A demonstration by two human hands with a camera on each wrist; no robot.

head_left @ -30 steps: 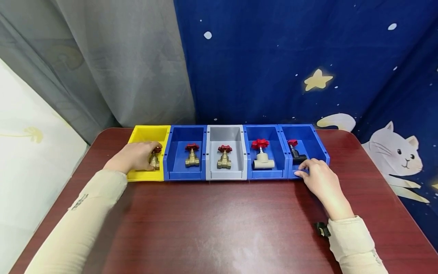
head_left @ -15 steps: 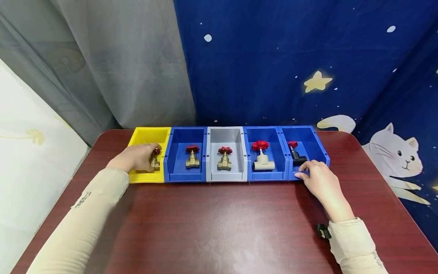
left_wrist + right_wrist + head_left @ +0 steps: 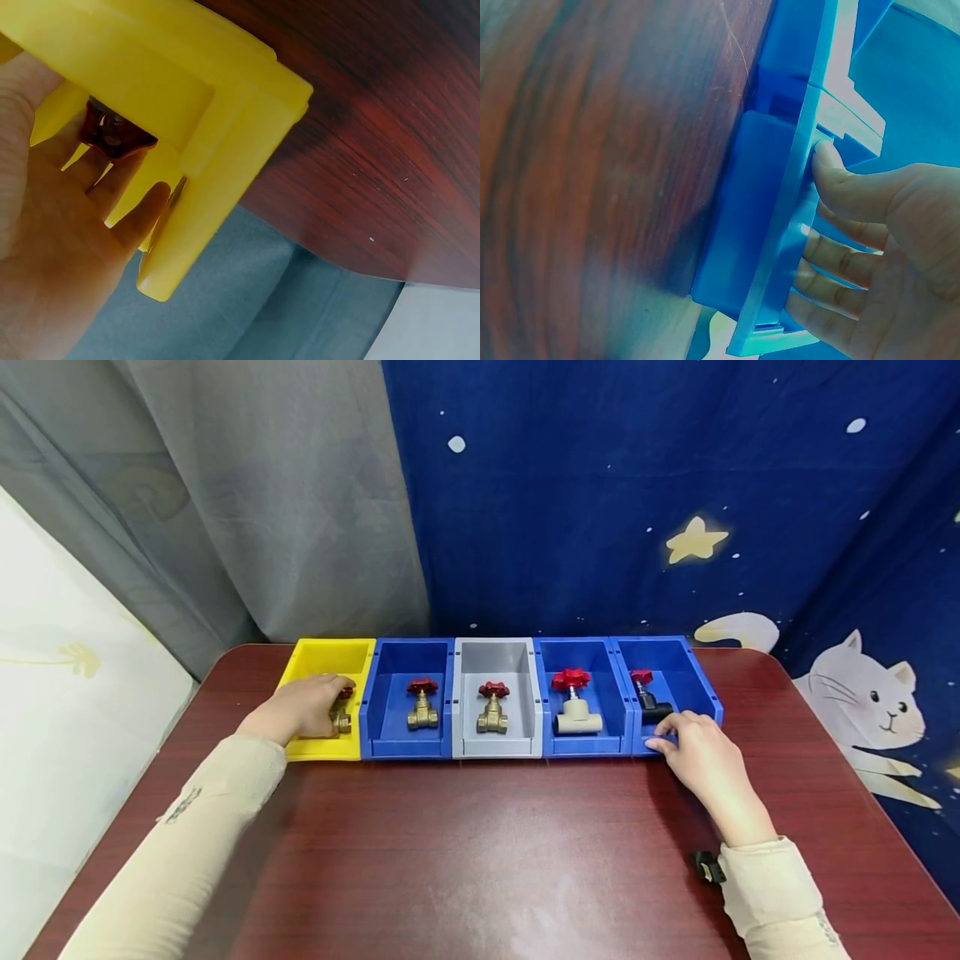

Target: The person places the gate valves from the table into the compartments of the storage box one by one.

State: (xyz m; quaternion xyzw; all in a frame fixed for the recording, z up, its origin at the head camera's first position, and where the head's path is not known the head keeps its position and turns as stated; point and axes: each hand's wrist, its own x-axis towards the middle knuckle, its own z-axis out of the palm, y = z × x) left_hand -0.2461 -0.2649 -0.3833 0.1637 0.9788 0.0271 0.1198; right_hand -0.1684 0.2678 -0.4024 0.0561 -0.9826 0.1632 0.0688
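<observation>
A yellow bin point(image 3: 324, 750) stands at the left end of a row on the table. My left hand point(image 3: 300, 706) reaches into it, fingers and thumb around a brass gate valve point(image 3: 341, 722) with a dark red handwheel point(image 3: 112, 133). Much of that valve is hidden by the hand and the bin wall. At the row's right end, my right hand point(image 3: 701, 756) rests at the front of a blue bin point(image 3: 690, 681). Its thumb touches the bin's rim point(image 3: 806, 150) and its fingers lie loosely bent inside. Just beyond the fingertips lies a black valve point(image 3: 651, 703) with a red handwheel.
Between them, a blue bin point(image 3: 408, 747) and a grey bin point(image 3: 495, 748) each hold a brass valve, and another blue bin point(image 3: 585, 743) holds a beige valve point(image 3: 577, 717). A small black object point(image 3: 707, 867) is by the right cuff. Curtains point(image 3: 600, 493) hang behind the table point(image 3: 465, 852).
The left hand has shifted slightly to the right at the yellow bin. The right hand stays in the same place.
</observation>
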